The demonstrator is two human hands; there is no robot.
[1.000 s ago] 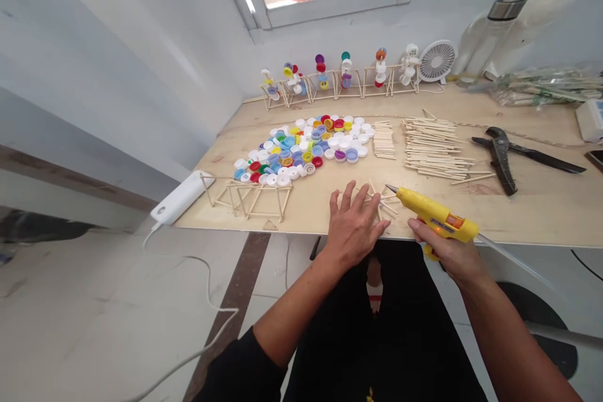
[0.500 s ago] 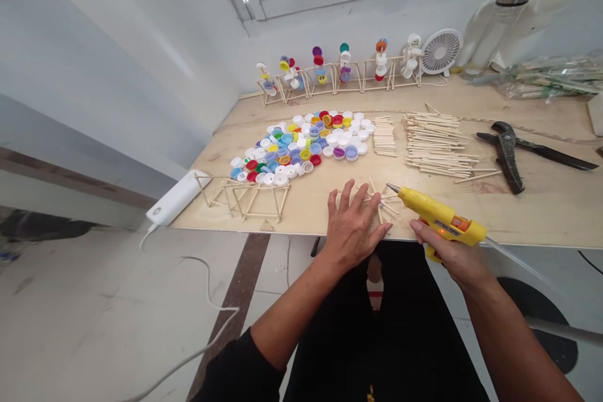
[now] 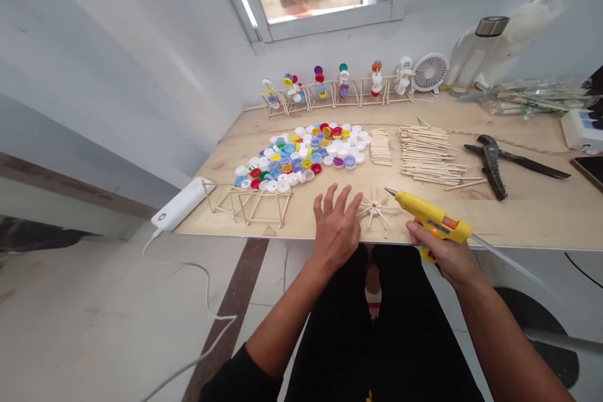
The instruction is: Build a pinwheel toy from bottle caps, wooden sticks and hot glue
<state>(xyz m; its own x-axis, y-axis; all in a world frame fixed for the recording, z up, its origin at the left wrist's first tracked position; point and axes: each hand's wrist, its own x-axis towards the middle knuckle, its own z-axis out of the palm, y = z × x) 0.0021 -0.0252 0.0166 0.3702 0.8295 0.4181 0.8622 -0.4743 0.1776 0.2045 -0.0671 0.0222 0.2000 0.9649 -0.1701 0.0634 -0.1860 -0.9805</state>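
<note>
By the table's front edge (image 3: 522, 235), with the right hand (image 3: 452, 259) gripping a glue gun (image 3: 421, 208), the open left hand (image 3: 335, 231) was safest beside the stick wheel (image 3: 374, 209).

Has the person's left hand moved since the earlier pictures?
Yes. Judged against the small stick bundle, the left hand has shifted left, uncovering the middle of the stick star.

The star of thin wooden sticks (image 3: 375, 209) lies near the front edge of the surface (image 3: 532, 220) — its sticks spread outward from a pale centre. The yellow glue gun (image 3: 426, 213), held in the right hand (image 3: 450, 257), is above the same edge — its dark tip points forward and left, near the star.
</note>
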